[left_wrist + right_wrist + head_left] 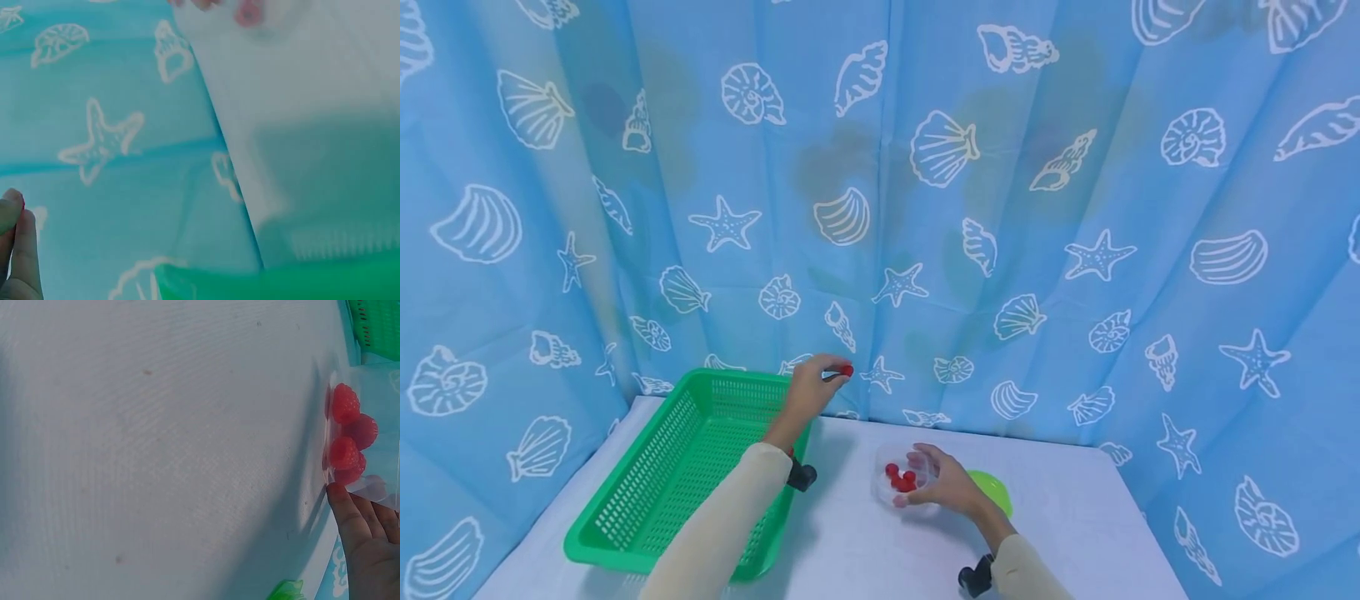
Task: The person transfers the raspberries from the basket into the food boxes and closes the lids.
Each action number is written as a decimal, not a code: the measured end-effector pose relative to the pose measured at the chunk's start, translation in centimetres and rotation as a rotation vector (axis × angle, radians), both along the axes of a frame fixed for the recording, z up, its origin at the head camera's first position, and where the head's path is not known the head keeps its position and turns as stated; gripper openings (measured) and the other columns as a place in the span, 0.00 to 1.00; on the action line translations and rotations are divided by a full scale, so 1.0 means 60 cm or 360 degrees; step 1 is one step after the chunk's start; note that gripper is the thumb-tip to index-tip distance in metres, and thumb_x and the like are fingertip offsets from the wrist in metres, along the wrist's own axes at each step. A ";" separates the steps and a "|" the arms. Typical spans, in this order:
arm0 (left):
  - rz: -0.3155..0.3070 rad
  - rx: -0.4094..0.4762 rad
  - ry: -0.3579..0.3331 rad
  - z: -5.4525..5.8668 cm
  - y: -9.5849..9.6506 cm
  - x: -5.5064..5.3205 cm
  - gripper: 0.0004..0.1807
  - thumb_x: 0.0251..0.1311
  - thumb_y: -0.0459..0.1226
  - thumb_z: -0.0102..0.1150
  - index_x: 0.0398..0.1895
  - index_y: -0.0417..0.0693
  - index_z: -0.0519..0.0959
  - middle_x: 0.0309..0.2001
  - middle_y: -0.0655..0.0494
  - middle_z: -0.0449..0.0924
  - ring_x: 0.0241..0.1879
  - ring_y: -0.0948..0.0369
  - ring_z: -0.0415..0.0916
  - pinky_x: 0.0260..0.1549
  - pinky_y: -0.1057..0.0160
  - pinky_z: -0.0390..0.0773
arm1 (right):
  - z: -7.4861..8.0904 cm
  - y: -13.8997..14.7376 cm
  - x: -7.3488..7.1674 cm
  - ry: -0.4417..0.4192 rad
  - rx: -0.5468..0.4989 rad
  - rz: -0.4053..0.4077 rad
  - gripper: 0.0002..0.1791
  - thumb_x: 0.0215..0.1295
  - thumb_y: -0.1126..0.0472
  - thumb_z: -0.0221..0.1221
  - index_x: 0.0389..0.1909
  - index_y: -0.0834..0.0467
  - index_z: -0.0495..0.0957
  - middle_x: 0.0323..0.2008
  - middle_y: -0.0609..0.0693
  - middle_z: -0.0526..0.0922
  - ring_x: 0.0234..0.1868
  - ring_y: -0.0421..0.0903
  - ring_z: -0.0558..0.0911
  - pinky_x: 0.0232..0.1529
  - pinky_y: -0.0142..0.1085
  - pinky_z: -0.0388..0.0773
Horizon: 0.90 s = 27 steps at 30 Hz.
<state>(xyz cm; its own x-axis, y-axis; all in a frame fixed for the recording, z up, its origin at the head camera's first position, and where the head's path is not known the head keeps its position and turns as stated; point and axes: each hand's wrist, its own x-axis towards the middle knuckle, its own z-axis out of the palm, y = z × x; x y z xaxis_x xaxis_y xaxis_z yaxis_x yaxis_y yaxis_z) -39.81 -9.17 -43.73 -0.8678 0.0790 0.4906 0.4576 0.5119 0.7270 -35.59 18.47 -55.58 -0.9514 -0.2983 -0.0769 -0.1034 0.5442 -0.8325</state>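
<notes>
My left hand (812, 392) is raised above the far right corner of the green basket (733, 577), pinching a red raspberry (847, 370) between thumb and fingertips. In the left wrist view, only a sliver of that raspberry (23, 201) shows between the fingers. A clear plastic container (880, 496) stands on the table, and my right hand (946, 482) grips its right side with thumb and fingers spread around it. Several raspberries (345, 404) lie on the bottom of this container, plainly seen through its wall in the right wrist view.
A light green lid (994, 490) lies on the white table (842, 542) just right of my right hand, partly hidden by it. The slotted basket takes up the table's left side. Behind the table hangs a blue curtain (880, 208) with white shell prints.
</notes>
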 end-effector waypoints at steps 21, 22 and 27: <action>-0.0076 -0.0113 -0.0060 -0.078 0.126 0.046 0.14 0.58 0.32 0.67 0.48 0.49 0.83 0.44 0.56 0.82 0.47 0.58 0.80 0.46 0.65 0.80 | 0.008 0.003 0.004 -0.0009 -0.0043 0.0033 0.58 0.40 0.44 0.77 0.73 0.51 0.59 0.65 0.47 0.73 0.66 0.52 0.70 0.59 0.59 0.70; -0.0073 -0.0113 -0.0066 -0.084 0.128 0.047 0.13 0.58 0.32 0.67 0.47 0.49 0.84 0.44 0.56 0.82 0.47 0.59 0.80 0.46 0.66 0.80 | 0.007 0.003 0.004 -0.0010 -0.0040 0.0034 0.58 0.40 0.43 0.77 0.73 0.50 0.59 0.65 0.47 0.72 0.67 0.52 0.70 0.59 0.60 0.70; -0.0086 -0.0114 -0.0151 -0.109 0.134 0.051 0.13 0.58 0.32 0.67 0.46 0.52 0.84 0.43 0.60 0.82 0.47 0.60 0.80 0.46 0.67 0.79 | 0.007 0.001 0.003 -0.0015 -0.0019 0.0012 0.59 0.38 0.43 0.78 0.73 0.49 0.59 0.65 0.46 0.72 0.67 0.51 0.69 0.60 0.61 0.68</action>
<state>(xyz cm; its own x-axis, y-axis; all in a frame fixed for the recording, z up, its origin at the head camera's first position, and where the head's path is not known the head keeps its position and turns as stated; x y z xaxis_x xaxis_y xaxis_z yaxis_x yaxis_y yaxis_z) -36.75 -1.11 -50.27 -0.9036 0.1587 0.3978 0.4167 0.5407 0.7308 -35.38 18.54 -55.16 -0.9483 -0.3066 -0.0821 -0.0999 0.5337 -0.8398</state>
